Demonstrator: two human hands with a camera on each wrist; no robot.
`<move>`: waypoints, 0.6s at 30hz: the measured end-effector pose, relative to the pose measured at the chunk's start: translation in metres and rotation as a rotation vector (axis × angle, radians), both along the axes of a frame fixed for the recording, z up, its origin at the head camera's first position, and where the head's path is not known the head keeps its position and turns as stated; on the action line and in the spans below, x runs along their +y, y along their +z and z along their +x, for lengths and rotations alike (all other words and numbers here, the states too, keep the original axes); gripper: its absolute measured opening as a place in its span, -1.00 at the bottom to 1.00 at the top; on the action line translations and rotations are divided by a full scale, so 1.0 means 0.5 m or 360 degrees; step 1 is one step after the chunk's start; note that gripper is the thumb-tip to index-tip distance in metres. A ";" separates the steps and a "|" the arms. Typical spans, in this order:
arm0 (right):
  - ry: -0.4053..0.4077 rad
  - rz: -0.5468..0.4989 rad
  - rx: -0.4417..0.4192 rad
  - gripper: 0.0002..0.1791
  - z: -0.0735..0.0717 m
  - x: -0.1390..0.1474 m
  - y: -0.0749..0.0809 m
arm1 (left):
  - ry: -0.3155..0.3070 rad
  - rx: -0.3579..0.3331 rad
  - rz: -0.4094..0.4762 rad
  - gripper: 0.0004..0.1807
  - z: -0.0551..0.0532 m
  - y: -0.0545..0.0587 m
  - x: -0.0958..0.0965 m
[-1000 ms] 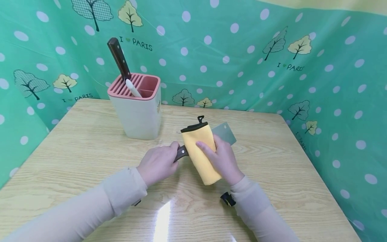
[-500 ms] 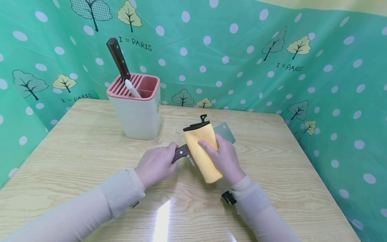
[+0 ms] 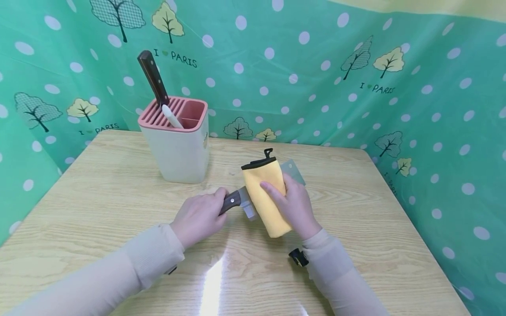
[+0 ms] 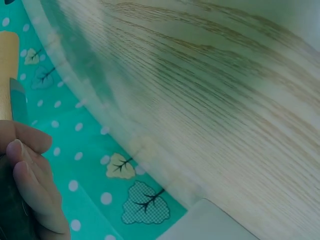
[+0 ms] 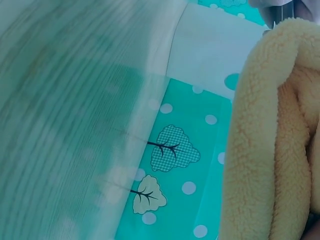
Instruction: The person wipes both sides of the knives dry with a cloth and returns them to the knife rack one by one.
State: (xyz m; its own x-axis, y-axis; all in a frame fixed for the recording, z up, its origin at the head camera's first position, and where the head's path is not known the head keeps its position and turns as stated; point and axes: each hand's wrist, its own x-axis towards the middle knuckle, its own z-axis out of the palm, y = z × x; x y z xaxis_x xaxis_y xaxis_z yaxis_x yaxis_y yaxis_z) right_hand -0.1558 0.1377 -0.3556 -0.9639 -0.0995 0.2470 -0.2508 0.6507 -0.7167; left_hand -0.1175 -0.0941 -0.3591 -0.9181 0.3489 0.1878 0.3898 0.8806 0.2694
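Observation:
My left hand (image 3: 200,217) grips the dark riveted handle of a cleaver (image 3: 291,170), whose broad blade points up and to the right above the table. A folded yellow cloth (image 3: 262,193) with black trim and a black loop lies across the blade and hides its middle. My right hand (image 3: 295,206) holds this cloth against the blade, thumb on the near face. Bare metal shows on both sides of the cloth. In the left wrist view the curled fingers (image 4: 37,187) wrap the dark handle. Fluffy folds of the cloth (image 5: 252,140) fill the right side of the right wrist view.
A white knife block (image 3: 178,153) with a pink slotted top stands at the back left. From it rise a dark-handled knife (image 3: 153,79) and a white handle (image 3: 172,116). Green patterned fabric (image 3: 253,74) hangs behind the wooden table (image 3: 356,210).
My left hand has drawn slightly left and down with the cleaver, so more blade shows beside the handle. The cloth in my right hand has shifted a little right.

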 end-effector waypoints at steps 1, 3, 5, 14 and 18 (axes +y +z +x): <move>-0.0005 0.0001 -0.0002 -0.50 0.000 0.000 -0.001 | -0.0002 0.0001 0.0002 -0.74 0.000 -0.001 -0.001; -0.0010 -0.0002 -0.0005 -0.50 -0.001 0.000 -0.001 | -0.0006 0.0012 0.0008 -0.75 0.001 -0.002 -0.004; -0.0014 -0.0003 -0.0006 -0.50 -0.002 0.001 -0.001 | -0.0009 0.0024 0.0014 -0.75 0.001 -0.002 -0.006; -0.0048 -0.0003 0.0006 -0.51 -0.005 0.009 -0.001 | -0.0009 0.0036 0.0034 -0.77 0.001 0.001 -0.012; -0.0054 -0.0030 -0.0003 -0.49 -0.006 0.012 -0.001 | 0.0012 0.0040 0.0042 -0.72 0.001 0.002 -0.016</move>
